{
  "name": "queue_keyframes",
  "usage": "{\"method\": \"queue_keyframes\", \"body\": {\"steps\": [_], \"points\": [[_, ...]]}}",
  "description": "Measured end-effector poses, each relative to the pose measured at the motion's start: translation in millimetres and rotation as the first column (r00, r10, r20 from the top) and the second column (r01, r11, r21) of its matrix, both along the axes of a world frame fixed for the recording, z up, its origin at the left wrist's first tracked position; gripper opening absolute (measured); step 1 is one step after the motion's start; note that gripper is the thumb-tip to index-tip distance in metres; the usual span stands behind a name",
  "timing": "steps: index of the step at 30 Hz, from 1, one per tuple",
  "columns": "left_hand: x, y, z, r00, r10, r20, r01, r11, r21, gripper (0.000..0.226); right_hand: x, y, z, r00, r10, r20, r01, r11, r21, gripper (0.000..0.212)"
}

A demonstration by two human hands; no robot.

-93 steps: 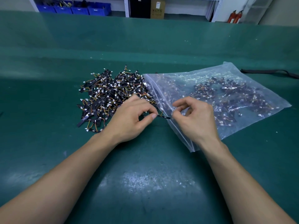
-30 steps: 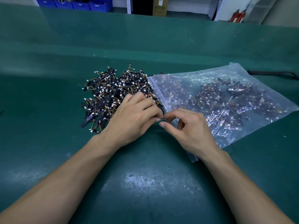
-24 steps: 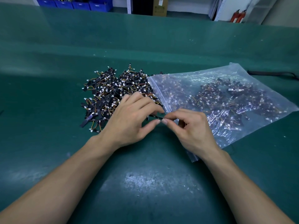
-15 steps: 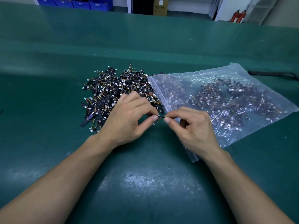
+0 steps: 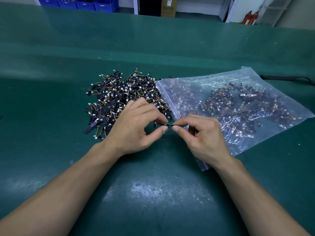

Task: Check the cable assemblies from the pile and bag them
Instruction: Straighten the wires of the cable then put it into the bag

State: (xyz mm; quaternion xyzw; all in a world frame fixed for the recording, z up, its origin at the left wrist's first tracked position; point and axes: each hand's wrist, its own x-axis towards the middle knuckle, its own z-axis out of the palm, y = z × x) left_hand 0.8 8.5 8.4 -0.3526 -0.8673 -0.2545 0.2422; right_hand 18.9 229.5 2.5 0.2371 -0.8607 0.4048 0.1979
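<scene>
Evidently mid-check, the left hand [image 5: 134,126] and right hand [image 5: 202,135] pinch one cable assembly [image 5: 166,124] at frame centre; bagging it means reaching the bag [image 5: 238,82] mouth.

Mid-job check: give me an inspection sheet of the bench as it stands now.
Surface: green mat, with a scuffed pale patch near the person.
Job's things: pile of cable assemblies left of the clear bag, which holds many more.
Clutter: nothing seen.
Grippers: left hand and right hand each pinch one end of a single assembly by the bag's mouth.
Cables: dark cord lying at the far right.
Surroundings: blue bins, cardboard box, fire extinguishers beyond the bench.
</scene>
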Motion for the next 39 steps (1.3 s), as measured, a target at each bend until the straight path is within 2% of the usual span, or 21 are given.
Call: {"method": "queue_keyframes", "body": {"steps": [8, 12, 19, 26, 39], "points": [[0.1, 1.7, -0.3, 0.999, 0.004, -0.035, -0.004, 1.0, 0.011, 0.01, 2.9, -1.9, 2.8, 1.0, -0.023, 0.008, 0.024, 0.999, -0.027, 0.01], [1.1, 2.6, 0.8, 0.999, 0.0, -0.04, 0.001, 1.0, 0.013, 0.009, 2.5, -2.1, 2.4, 1.0, -0.008, 0.0, 0.008, 1.0, -0.024, 0.004], [2.7, 1.9, 1.2, 0.999, -0.016, 0.028, 0.015, 1.0, 0.024, 0.013, 0.3, -0.1, 1.8, 1.0, -0.007, -0.008, 0.007, 1.0, -0.011, 0.003], [0.5, 1.9, -0.4, 1.0, -0.017, -0.02, 0.018, 0.999, 0.039, 0.009, 3.4, -2.3, 3.8, 1.0, -0.017, -0.002, 0.017, 0.999, -0.036, 0.011], [1.1, 0.7, -1.0, 0.999, -0.032, 0.021, 0.031, 0.999, 0.045, 0.009, 2.3, -1.9, 4.3, 1.0, 0.015, -0.009, -0.015, 1.0, -0.024, 0.002]]}}
